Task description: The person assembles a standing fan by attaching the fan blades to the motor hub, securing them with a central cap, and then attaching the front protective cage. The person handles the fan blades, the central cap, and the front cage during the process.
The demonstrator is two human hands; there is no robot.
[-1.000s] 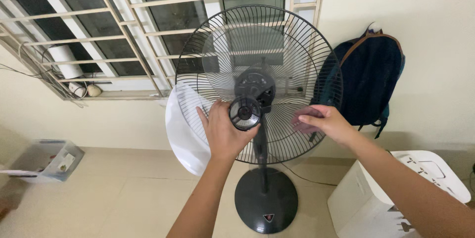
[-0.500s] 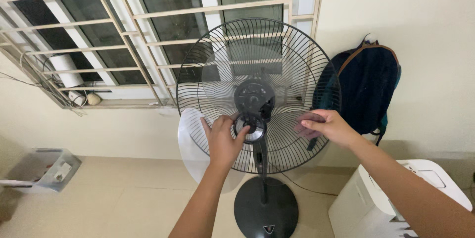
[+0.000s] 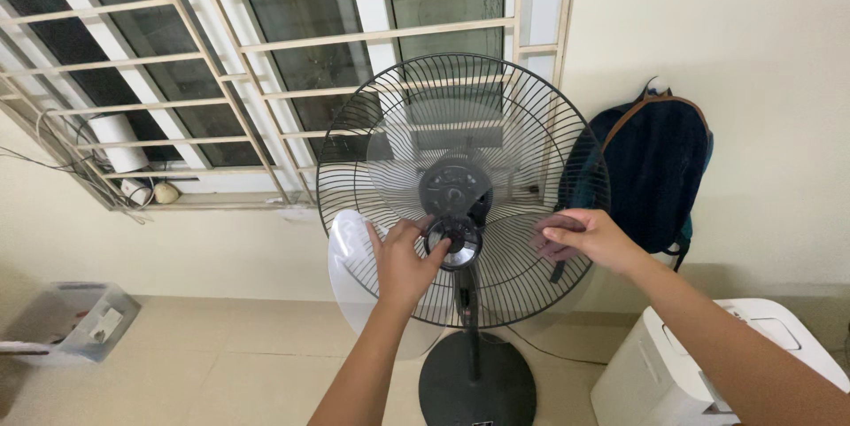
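Note:
A black pedestal fan stands before me with its wire rear grille (image 3: 372,116) uncovered at the front. A translucent fan blade (image 3: 351,268) sits in front of the grille. My left hand (image 3: 403,262) grips the blade's round black hub (image 3: 455,243), just below the motor housing (image 3: 454,189). My right hand (image 3: 589,238) pinches the edge of the right blade lobe, near the grille's right rim. One pale lobe sticks out past the grille at lower left.
The fan's round black base (image 3: 478,386) rests on the tiled floor. A dark blue backpack (image 3: 657,169) hangs on the wall at right, above a white box-shaped appliance (image 3: 673,373). A clear plastic bin (image 3: 66,320) sits at left. A barred window (image 3: 266,63) is behind.
My left hand has carried the blade hub in towards the motor, so the hub looks smaller and lies closer to the grille. The right hand kept its hold on the blade edge.

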